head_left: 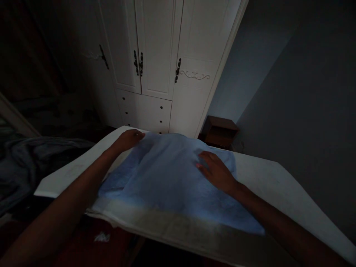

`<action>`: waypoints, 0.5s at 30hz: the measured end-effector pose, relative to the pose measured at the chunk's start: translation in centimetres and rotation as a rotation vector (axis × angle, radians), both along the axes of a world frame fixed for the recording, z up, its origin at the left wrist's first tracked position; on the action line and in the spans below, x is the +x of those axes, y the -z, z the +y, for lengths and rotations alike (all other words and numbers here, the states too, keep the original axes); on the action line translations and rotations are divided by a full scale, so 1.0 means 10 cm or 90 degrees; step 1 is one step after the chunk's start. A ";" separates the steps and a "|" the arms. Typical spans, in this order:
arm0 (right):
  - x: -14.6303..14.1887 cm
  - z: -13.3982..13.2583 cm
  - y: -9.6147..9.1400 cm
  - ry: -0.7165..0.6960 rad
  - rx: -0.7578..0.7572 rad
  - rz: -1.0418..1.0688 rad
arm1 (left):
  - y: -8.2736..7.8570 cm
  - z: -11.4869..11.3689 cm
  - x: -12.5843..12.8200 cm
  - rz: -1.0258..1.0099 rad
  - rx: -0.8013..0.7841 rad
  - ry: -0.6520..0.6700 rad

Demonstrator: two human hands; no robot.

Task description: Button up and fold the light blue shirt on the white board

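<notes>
A light-blue shirt [169, 170] lies spread over a white-covered table [278, 193], with what looks like a sleeve reaching toward the lower left. At its far left corner, my left hand [130, 138] has thumb and fingers closed together on the cloth's edge. My right hand [218, 172] rests on the right part of the shirt, palm down, its fingers stretched out and apart. Shallow creases run across the fabric near both hands. The light is dim, so fine details of the cloth are hard to see.
Beyond the table stands a white wardrobe [155, 48] with dark handles and small drawers. A brown nightstand [221, 131] is by the wall at the back right. Dark, bunched fabric [16, 167] lies at the left, and something red [94, 248] shows below the near edge.
</notes>
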State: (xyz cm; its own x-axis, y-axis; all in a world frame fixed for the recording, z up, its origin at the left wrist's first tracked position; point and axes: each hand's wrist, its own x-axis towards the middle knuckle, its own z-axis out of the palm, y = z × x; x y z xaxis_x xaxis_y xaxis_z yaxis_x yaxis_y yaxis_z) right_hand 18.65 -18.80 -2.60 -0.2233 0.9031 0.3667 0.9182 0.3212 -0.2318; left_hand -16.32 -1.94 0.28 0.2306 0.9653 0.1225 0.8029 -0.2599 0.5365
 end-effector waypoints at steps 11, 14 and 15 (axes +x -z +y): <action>0.61 -1.37 0.07 0.349 -0.042 0.171 | 0.18 -1.83 -0.58 0.027 -0.086 -0.241; 0.69 -1.60 0.10 0.415 -0.094 0.212 | 0.28 -1.91 -0.65 0.006 -0.093 -0.236; 0.69 -1.65 0.11 0.416 -0.128 0.225 | 0.31 -1.92 -0.67 -0.001 -0.085 -0.234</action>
